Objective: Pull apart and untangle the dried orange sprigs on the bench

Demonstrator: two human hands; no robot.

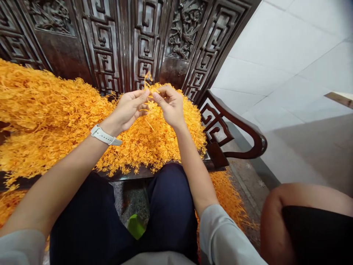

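My left hand [129, 108] and my right hand [171, 105] meet in front of me, fingertips pinched together on a small orange sprig [147, 88] of thin stems. Both hands are closed on it, thumbs against forefingers. A white watch [104, 136] sits on my left wrist. Under and behind the hands lies a big heap of orange sprigs [55, 114] spread over the seat of a dark carved wooden bench [234, 136].
The bench's carved back [124, 40] rises right behind the heap. More orange sprigs [228, 198] lie on the floor by my right knee. Another person's bare knee [300, 209] is at the lower right. White floor tiles [289, 55] stretch to the right.
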